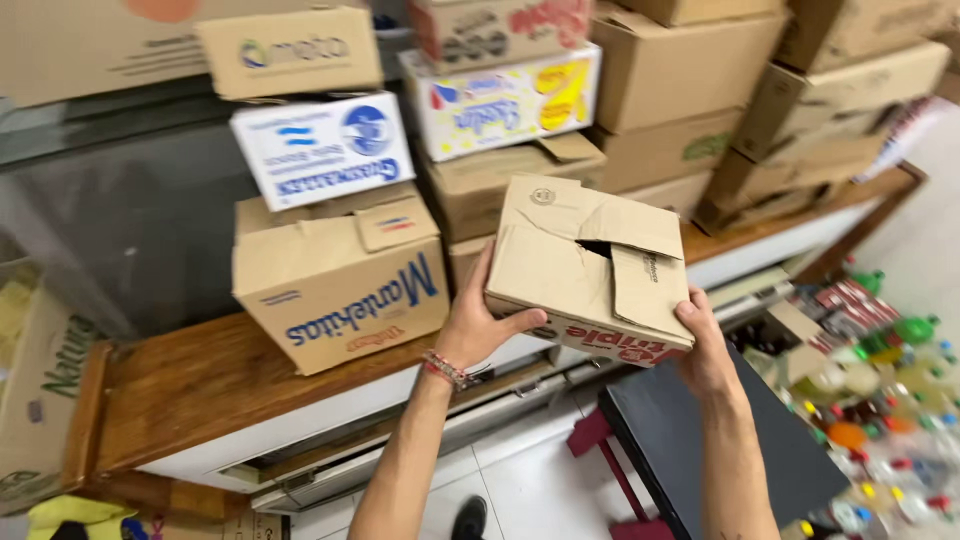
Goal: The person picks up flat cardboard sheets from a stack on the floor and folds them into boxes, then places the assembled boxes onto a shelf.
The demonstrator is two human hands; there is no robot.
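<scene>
Both hands hold a brown box (588, 265) in the air, just in front of the wooden counter (190, 385). Left hand (478, 322) fingers clamped on its left edge; right hand (706, 345) fingers clamped on its right corner. Top flaps dented. Stacked cartons (340, 280) stand behind it.

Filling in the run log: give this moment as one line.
left hand: grips cardboard box | right hand: grips same box | box: in the air before stacked cartons | below: wooden shelf
</scene>
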